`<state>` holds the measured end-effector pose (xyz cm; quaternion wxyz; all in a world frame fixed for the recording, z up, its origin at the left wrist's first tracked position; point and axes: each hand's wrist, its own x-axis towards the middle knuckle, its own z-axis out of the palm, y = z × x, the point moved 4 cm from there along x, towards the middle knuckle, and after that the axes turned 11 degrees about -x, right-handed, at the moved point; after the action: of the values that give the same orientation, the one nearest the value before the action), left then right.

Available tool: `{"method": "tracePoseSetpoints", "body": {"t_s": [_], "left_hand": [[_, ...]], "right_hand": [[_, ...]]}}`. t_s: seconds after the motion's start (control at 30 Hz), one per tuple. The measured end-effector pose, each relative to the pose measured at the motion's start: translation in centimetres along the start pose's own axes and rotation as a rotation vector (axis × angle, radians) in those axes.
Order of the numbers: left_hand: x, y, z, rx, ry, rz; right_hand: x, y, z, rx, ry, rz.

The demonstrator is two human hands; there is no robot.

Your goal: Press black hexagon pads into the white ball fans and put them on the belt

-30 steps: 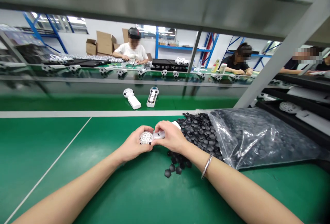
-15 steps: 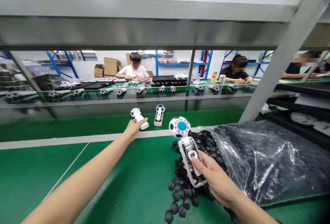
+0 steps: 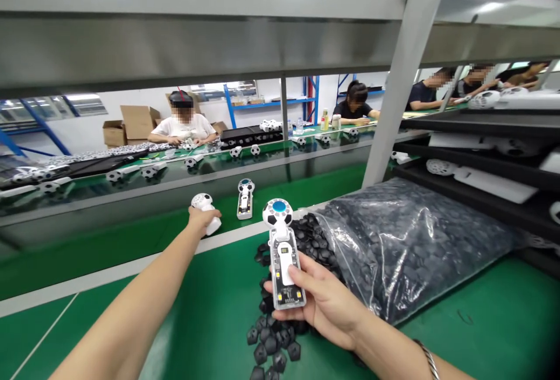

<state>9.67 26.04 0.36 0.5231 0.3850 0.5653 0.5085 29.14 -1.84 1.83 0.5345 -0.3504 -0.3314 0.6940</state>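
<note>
My right hand point(image 3: 319, 298) grips a device with an open clear casing point(image 3: 286, 275), held upright, its circuit board showing and a soccer-ball head with a blue disc on top. Farther off, my left hand point(image 3: 202, 221) has its fingers wrapped round a white soccer-ball device point(image 3: 212, 225) over the green belt point(image 3: 149, 234). Another device with a blue disc point(image 3: 245, 199) lies on that belt, just right of my left hand. Black pentagonal pieces point(image 3: 271, 339) are heaped beneath and beside my right hand.
A clear plastic bag of black pieces point(image 3: 420, 240) lies at the right. Beyond it are stacked black trays point(image 3: 485, 179) with white devices. A grey post point(image 3: 394, 83) and shelf beam cross the view. Several people sit across the line, where more devices lie in a row.
The view has turned to the right. My left hand now wraps round the white device, which is tilted differently. The device in my right hand stands more upright, its board facing me.
</note>
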Motion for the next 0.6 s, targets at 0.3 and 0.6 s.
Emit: {"method": "tracePoseSetpoints", "body": {"t_s": [0.3, 0.6], "left_hand": [[-10.4, 0.6, -5.4, -0.578, -0.247, -0.145], [-17.4, -4.4, -6.6, -0.433, -0.396, -0.163]], "right_hand": [[0.3, -0.3, -0.5, -0.062, -0.003, -0.115], [0.4, 0.0, -0.7, -0.219, 0.052, -0.175]]}}
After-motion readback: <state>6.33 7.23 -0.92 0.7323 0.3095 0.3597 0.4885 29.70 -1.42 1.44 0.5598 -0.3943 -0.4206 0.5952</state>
